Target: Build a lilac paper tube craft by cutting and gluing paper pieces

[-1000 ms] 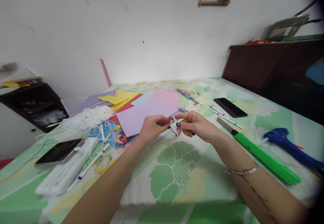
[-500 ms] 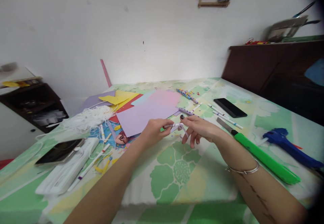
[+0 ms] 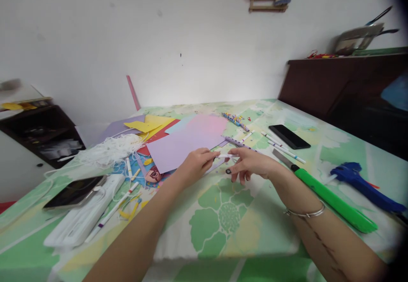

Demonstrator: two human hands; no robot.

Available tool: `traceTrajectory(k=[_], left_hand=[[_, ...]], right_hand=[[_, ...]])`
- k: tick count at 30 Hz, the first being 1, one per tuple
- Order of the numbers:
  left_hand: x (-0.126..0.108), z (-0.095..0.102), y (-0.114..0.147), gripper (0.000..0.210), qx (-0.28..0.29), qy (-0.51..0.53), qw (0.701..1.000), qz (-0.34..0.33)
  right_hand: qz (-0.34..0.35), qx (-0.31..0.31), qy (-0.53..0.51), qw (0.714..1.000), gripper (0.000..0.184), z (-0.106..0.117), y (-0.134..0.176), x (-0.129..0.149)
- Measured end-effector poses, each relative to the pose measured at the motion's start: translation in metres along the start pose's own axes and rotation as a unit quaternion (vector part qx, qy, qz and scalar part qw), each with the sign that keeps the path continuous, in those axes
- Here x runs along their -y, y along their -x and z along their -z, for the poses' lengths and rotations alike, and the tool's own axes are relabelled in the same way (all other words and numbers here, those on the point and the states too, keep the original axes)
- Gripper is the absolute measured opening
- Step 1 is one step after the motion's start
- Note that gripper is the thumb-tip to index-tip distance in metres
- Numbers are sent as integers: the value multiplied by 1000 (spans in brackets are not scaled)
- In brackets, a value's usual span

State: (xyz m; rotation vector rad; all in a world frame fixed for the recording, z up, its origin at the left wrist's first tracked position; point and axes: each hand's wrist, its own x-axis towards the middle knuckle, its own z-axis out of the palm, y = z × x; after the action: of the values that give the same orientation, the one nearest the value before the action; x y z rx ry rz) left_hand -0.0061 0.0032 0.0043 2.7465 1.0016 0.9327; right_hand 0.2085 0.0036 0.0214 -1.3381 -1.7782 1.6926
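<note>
My left hand (image 3: 199, 163) is closed in a pinch around a thin white stick (image 3: 225, 156), which points right toward my other hand. A narrow pale purple paper strip (image 3: 214, 166) slants down and left below the stick. My right hand (image 3: 250, 163) is at the stick's right end, fingers apart, one fingertip just above the stick and a dark-nailed one below it. Whether it touches the stick is hard to tell. Behind the hands lies a lavender paper sheet (image 3: 181, 148). A dotted purple stick (image 3: 239, 143) rests just beyond my right hand.
Right of my forearm lie a green-handled cutter (image 3: 334, 199), a blue glue gun (image 3: 363, 184), a black phone (image 3: 288, 136) and white markers (image 3: 287, 151). On the left are white string (image 3: 111, 148), another phone (image 3: 75, 192), a white case (image 3: 86, 214) and yellow scissors (image 3: 130, 209).
The paper strip, which hung by my right fingers around the stick, now slants to the lower left. My right fingers have spread, and the dark-nailed one has dropped below the stick.
</note>
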Motion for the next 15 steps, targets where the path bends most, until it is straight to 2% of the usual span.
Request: traceTrajectory(k=[2,5,8,11,15], left_hand=[[1,2,-1,30,0,-10,1000,25],[3,4,-1,29,4,6,999,40],[4,5,-1,30,17,60,998,32],[0,6,-1,30,31,135,990,33],[-6,13,-2,28,32,273,957,92]], right_hand=[[32,-17,-9,999,62,1,2,3],[101,-31,-76,991,57,7,8,9],[166,-57,-171,969,42,16,12,13],[192,-121,-243,943,29,24,11,13],[193,-158,-272,929,41,30,3,6]])
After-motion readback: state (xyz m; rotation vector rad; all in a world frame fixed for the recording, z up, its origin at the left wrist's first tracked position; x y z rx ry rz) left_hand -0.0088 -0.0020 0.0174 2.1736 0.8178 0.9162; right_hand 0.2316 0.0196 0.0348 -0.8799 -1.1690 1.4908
